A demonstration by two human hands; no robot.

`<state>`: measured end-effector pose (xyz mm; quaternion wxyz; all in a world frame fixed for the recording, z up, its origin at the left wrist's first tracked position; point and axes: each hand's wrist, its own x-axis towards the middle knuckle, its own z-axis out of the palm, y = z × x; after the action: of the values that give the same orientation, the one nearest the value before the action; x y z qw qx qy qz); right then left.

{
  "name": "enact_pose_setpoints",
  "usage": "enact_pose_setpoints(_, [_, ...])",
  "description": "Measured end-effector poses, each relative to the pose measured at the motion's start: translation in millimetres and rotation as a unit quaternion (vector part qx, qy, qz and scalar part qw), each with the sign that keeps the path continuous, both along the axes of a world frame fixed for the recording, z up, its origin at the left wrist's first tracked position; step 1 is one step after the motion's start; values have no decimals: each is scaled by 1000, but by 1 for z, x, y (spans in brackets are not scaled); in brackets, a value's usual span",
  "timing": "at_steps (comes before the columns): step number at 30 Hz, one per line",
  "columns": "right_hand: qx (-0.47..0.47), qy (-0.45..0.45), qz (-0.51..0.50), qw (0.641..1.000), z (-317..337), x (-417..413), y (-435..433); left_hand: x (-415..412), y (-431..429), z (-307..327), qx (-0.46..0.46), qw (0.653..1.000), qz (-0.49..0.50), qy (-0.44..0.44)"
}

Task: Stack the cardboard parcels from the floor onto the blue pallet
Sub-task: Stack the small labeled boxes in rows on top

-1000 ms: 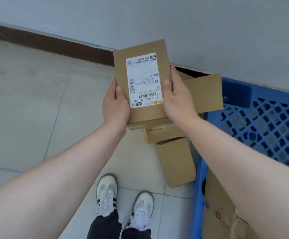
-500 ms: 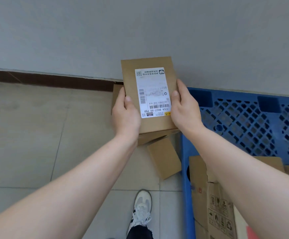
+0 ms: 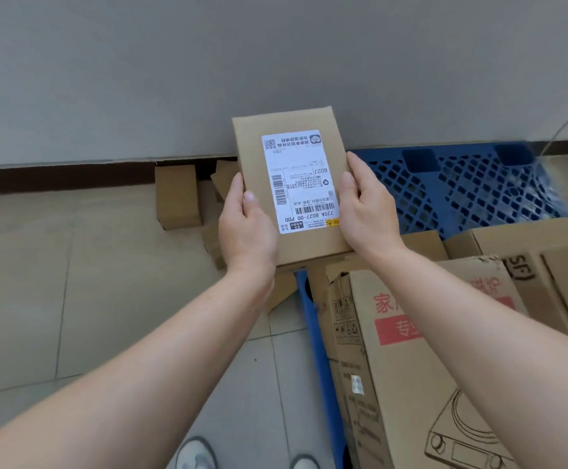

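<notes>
Above blue pallet [image 3: 436, 191] edge: parcel [image 3: 292, 184] held between left hand [image 3: 247, 231], right hand [image 3: 370, 214]; fingers [image 3: 355, 165] wrapped round long sides. Keep level, set flat on bare grid.

We see bare grid at the far end of the blue pallet [image 3: 472, 184]. Big printed boxes [image 3: 411, 367] block its near half. Small parcels [image 3: 176, 194] crowd the floor [image 3: 73, 282] by the wall [image 3: 140, 79].

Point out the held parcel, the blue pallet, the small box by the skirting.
held parcel [image 3: 296, 181], head view, on its white label.
blue pallet [image 3: 479, 191], head view, on the bare lattice deck.
small box [image 3: 176, 196], head view, on its top face.
</notes>
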<state>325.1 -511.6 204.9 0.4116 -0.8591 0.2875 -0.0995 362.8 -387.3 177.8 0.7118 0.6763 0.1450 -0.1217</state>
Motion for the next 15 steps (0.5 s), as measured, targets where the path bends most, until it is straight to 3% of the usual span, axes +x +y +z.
enact_pose_setpoints(15, [-14, 41, -86, 995, 1, -175, -135, -155, -131, 1, -11, 992, -116, 39])
